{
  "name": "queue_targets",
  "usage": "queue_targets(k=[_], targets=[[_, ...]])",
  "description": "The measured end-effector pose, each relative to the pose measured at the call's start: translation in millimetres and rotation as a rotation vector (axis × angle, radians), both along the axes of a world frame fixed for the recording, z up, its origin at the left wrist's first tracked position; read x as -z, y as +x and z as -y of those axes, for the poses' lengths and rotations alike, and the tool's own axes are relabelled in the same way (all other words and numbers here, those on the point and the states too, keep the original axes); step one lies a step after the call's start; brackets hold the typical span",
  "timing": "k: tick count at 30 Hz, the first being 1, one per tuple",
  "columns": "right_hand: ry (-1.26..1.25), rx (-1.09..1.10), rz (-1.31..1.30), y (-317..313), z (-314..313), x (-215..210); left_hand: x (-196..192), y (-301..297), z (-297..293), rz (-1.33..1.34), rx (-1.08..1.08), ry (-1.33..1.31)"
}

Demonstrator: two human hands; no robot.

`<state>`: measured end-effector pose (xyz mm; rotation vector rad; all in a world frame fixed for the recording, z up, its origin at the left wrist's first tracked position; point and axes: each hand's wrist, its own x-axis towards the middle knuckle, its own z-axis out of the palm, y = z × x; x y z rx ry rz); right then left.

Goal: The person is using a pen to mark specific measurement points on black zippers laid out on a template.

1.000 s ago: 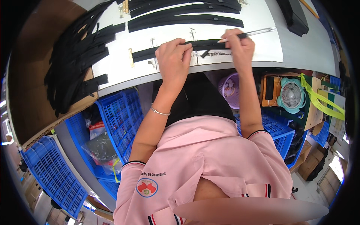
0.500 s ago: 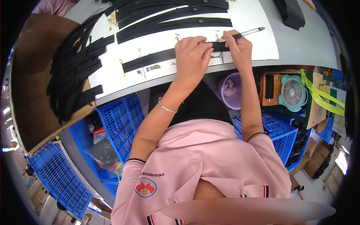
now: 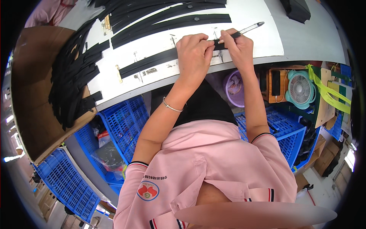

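Observation:
A long black fabric strip [image 3: 148,62] lies across a white board [image 3: 263,44] with dark marks on it. My left hand [image 3: 193,55] is closed over the strip near its right end, thumb and fingertips pressed together there. In my right hand [image 3: 240,51] is a pen [image 3: 249,28] with a clear barrel and black grip. Its rear end points up and right, and its writing end is mostly hidden by my fingers, close to the strip's end. Farther up the board, more black strips [image 3: 171,24] lie side by side, one bearing a small dark round piece [image 3: 196,18].
Left of the board, a heap of black strips [image 3: 72,76] hangs over a cardboard box [image 3: 32,87]. Below the table are blue crates [image 3: 126,122], a purple bin [image 3: 230,97] and a teal fan [image 3: 301,89]. A black folded item [image 3: 295,10] lies at the far right.
The view has shifted slightly, so the board appears a little farther left. Both hands stay at the strip's right end, and the right hand still holds the pen.

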<state>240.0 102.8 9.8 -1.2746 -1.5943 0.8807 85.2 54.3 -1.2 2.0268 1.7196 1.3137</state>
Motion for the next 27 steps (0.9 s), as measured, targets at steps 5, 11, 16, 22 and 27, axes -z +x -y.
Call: queue_targets(k=[5, 11, 16, 22, 27], targets=[[-0.007, -0.136, 0.065, 10.9, -0.9, 2.1, -0.7, 0.4, 0.1, 0.006, 0.006, 0.01], [0.099, -0.128, 0.103, 4.6, -3.7, 8.0, 3.1, -3.2, -0.5, 0.002, 0.008, 0.019], [-0.1, -0.095, -0.15, 11.5, 1.2, 10.9, -5.7, -10.7, 21.6, -0.106, -0.011, -0.036], [-0.001, 0.109, -0.287, 24.7, 1.0, 20.4, -1.1, -31.2, 31.3, -0.167, 0.045, -0.133], [-0.005, 0.144, -0.309, 13.1, -1.7, 15.1, 4.7, -50.2, -25.1, -0.152, 0.087, -0.105]])
